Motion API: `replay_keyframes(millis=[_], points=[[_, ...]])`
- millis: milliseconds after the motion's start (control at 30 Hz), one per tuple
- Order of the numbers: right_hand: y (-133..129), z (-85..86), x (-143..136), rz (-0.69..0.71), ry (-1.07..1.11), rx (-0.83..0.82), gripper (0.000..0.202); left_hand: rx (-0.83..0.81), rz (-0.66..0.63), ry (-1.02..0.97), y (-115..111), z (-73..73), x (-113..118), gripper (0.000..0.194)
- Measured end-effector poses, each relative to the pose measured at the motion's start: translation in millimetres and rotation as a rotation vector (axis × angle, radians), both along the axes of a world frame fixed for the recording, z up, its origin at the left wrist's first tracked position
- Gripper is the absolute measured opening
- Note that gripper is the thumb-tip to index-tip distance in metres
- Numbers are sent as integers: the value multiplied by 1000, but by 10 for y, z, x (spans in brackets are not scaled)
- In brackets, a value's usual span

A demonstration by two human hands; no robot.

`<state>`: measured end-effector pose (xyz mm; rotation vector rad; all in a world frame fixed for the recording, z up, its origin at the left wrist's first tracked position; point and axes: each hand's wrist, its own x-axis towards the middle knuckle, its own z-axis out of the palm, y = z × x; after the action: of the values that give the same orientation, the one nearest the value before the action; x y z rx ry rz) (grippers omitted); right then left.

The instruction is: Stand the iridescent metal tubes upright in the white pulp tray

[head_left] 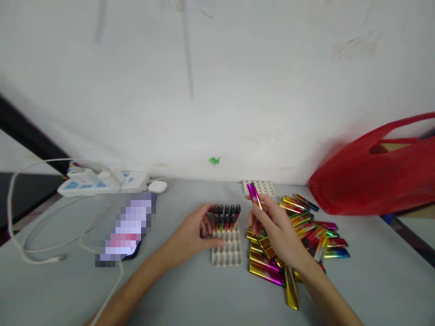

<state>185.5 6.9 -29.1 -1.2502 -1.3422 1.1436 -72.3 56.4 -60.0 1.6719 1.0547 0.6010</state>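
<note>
My right hand (272,222) is closed on a slim shiny purple metallic tube (254,194), held tilted with its top pointing up and left. Left of it stands a white pocketed tray (226,253), its rear rows filled with upright black-topped tubes (227,215); the front pockets are bare. My left hand (197,228) grips the tray's left side, thumb on the tray and fingers curled beside the standing tubes. Under and right of my right hand lies a loose pile of gold, purple and multicoloured tubes (267,269).
A second white tray (263,186) lies by the wall. At the right stands a red bag (367,176). On the left are a phone (127,231) with a blurred screen, a power strip (102,182), white cables (50,251) and a small white case (157,186).
</note>
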Motion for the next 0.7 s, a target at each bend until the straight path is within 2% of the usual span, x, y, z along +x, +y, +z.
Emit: replay_keyframes(millis=[133,333,433,533,700], points=[[-11,45,-62,-13,142,-73,24,-9,-5,-15,7,-10,-2,82],[7,48,-69,-53,249,-92,11,-8,2,-13,0,-12,-3,80],[16,60,-78,-43,356,-143,19,-9,10,-10,-7,5,3,81],[17,97,-103,-43,468,-190,36,-6,11,1,-11,20,3,79],[14,128,-127,-65,538,-258,52,-15,6,5,-10,29,0,81]])
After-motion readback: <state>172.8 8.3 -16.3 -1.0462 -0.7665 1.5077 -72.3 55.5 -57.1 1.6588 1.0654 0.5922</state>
